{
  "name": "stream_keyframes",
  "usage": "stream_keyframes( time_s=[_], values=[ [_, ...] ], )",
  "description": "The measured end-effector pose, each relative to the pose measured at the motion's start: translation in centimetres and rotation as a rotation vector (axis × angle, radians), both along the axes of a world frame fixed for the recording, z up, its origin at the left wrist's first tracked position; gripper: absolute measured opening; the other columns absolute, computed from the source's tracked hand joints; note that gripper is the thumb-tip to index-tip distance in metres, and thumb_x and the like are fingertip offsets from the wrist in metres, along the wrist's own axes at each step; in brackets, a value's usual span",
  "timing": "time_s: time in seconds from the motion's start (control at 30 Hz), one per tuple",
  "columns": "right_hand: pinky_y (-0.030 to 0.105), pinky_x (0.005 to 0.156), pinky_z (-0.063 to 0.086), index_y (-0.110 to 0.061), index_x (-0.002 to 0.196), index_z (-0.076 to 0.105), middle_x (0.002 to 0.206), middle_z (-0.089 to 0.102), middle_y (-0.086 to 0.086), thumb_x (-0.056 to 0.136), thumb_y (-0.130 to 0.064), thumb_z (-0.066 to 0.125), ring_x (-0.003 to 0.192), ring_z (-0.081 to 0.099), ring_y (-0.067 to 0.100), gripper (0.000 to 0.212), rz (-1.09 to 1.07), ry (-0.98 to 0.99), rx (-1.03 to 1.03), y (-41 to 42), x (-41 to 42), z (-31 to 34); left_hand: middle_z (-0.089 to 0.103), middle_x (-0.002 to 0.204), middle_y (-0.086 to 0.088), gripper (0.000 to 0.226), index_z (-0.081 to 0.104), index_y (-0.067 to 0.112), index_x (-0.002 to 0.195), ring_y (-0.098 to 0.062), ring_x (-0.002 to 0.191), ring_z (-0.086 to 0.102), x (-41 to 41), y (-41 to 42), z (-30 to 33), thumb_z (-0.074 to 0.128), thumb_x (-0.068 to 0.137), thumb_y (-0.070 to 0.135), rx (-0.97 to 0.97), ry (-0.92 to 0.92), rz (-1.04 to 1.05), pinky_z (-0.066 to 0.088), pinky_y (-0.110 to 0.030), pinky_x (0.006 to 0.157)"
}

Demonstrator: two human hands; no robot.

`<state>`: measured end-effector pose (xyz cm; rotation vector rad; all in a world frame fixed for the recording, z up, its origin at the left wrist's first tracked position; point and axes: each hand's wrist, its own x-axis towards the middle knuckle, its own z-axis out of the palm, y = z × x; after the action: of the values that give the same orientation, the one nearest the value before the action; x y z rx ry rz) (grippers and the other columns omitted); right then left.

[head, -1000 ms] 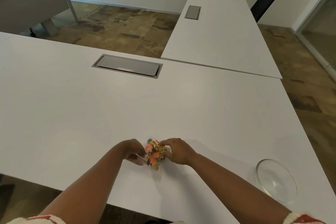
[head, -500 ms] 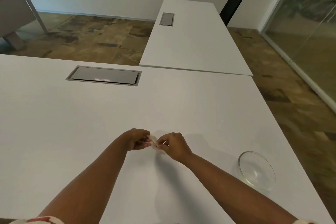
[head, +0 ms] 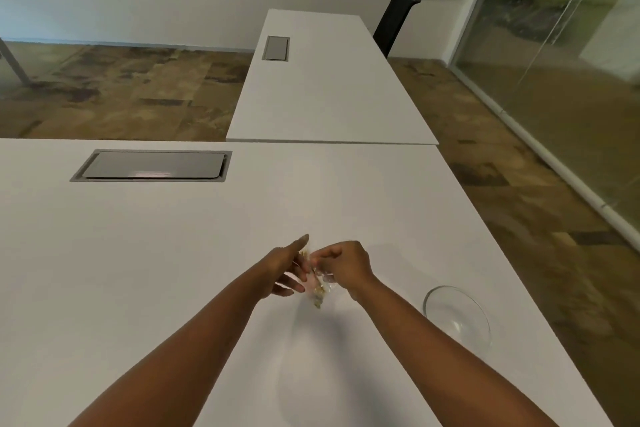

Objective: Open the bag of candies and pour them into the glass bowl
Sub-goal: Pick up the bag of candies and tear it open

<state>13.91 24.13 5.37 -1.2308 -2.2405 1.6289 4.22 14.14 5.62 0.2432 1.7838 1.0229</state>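
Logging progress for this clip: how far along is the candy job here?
Done: nothing visibly finished; the glass bowl sits empty on the table. In hand: the right hand pinches the blurred bag of candies, with the left hand open beside it. Left: opening, unless already done, and pouring.

candy bag [head: 317, 282] blurred and partly hidden between the hands, contents unreadable, both forearms cut off at bottom edge

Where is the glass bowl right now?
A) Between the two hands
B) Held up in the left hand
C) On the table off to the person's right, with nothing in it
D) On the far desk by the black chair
C: the glass bowl stands on the white table beyond the right hand, and it looks empty; the candy bag is between the hands.
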Motion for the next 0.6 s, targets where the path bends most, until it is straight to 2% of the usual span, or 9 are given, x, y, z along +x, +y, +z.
stream_keyframes(
  time_s=[0.07,0.23,0.4,0.53,0.6],
  values=[
    [0.038,0.082,0.058,-0.009,0.081,0.077,0.078,0.071,0.007,0.075,-0.010,0.070,0.077,0.067,0.021,0.010,-0.043,0.004,-0.005,0.4,0.3,0.4,0.060,0.065,-0.002,0.054,0.058,0.013,0.069,-0.017,0.059,0.058,0.8,0.9,0.1,0.039,0.087,0.060,0.012,0.059,-0.041,0.042,-0.021,0.055],
    [0.031,0.072,0.052,-0.012,0.072,0.074,0.072,0.066,0.004,0.071,-0.011,0.076,0.068,0.061,0.018,0.003,-0.088,-0.001,0.002,1.0,1.1,0.7,0.059,0.067,-0.002,0.038,0.059,0.014,0.072,-0.016,0.059,0.058,1.7,2.5,0.2,0.047,0.089,0.046,0.039,0.110,-0.076,0.043,-0.021,0.055],
    [0.034,0.075,0.056,-0.020,0.060,0.066,0.077,0.069,0.003,0.065,-0.013,0.083,0.074,0.065,0.020,0.019,-0.124,-0.008,-0.033,1.8,1.7,0.4,0.062,0.070,-0.004,0.036,0.062,0.015,0.078,-0.017,0.061,0.060,2.0,3.6,0.1,0.042,0.093,0.041,0.050,0.120,-0.116,0.046,-0.022,0.055],
    [0.031,0.071,0.056,-0.019,0.064,0.066,0.080,0.068,0.006,0.063,-0.010,0.084,0.073,0.065,0.021,0.021,-0.142,-0.003,-0.082,2.3,2.1,0.4,0.062,0.072,-0.004,0.035,0.060,0.011,0.092,-0.016,0.062,0.059,2.4,4.1,0.0,0.039,0.095,0.038,0.063,0.122,-0.134,0.047,-0.023,0.055],
    [0.031,0.072,0.056,-0.019,0.065,0.065,0.080,0.069,0.007,0.063,-0.009,0.085,0.073,0.065,0.022,0.022,-0.149,0.001,-0.119,2.5,2.3,0.3,0.060,0.071,-0.003,0.033,0.060,0.012,0.090,-0.015,0.062,0.058,2.5,4.2,-0.2,0.039,0.095,0.037,0.097,0.118,-0.142,0.047,-0.022,0.053]
  ],
)
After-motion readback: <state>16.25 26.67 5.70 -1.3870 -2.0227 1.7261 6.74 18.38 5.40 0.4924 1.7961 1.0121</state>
